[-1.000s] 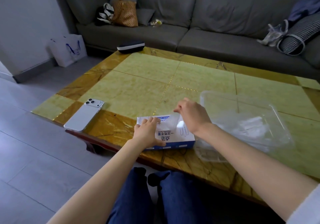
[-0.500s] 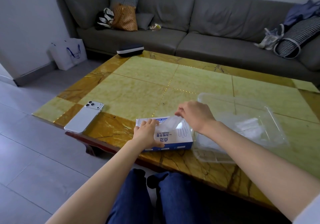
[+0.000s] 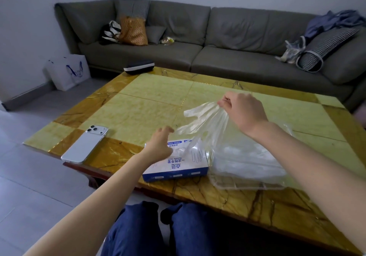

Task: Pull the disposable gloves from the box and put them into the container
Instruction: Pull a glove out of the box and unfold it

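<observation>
The right hand [image 3: 243, 113] pinches one end of a thin clear glove [image 3: 206, 125] between curled fingers and thumb. The left hand [image 3: 160, 146] is over the left end of the glove box [image 3: 178, 164] with its fingers loose and holding nothing; whether it presses down or only hovers cannot be told.

A second ago the right hand was low at the slot in the box top, nipping the film that stuck out. Now it has risen above the table [image 3: 150, 105], and the glove is stretched out below it in a long slack sheet. The glove's lower end reaches down to the slot and may not be quite free. The left hand's fingers, which lay flat on the box, have lifted.

So the pull is nearly done. The clear container [image 3: 247, 187] sits touching the right side of the box, with a pale heap of film already in it. The likely next step is to swing the glove right and drop it there. A phone [image 3: 85, 144] lies well to the left.
</observation>
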`<action>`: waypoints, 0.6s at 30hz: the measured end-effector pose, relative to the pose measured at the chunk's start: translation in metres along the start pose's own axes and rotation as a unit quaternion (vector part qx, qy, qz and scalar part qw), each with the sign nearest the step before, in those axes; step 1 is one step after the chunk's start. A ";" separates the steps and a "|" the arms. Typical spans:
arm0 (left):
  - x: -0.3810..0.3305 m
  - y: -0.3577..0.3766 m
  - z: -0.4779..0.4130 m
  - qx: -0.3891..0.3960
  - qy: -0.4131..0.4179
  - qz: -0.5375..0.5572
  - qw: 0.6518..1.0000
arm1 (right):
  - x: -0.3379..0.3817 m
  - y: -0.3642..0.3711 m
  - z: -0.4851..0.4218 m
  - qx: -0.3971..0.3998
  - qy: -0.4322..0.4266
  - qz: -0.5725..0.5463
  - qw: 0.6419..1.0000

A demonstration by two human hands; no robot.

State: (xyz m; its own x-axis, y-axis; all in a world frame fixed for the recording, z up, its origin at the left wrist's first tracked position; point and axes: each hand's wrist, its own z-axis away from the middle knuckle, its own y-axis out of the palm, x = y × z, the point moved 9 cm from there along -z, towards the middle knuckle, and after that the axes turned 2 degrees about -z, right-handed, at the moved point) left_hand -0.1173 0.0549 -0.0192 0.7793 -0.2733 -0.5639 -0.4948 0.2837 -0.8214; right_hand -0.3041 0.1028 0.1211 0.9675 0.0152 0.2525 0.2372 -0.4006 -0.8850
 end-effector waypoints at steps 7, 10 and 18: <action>-0.116 -0.024 0.033 -0.077 0.151 0.048 0.984 | -0.009 0.000 0.009 0.022 0.082 -0.049 0.995; -0.137 -0.013 0.036 -0.079 0.144 -0.044 0.985 | -0.007 0.001 0.012 0.027 0.116 -0.117 0.986; -0.156 -0.041 0.022 -0.058 0.188 0.037 0.980 | -0.026 -0.011 0.020 0.013 0.125 -0.272 0.954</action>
State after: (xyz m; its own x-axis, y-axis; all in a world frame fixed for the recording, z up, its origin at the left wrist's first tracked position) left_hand -0.2100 0.1059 0.1041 0.5532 -0.5821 -0.5959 -0.6025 0.2144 -0.7687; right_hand -0.3297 0.1255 0.1162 0.6510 -0.0059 0.7591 0.7028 -0.3733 -0.6056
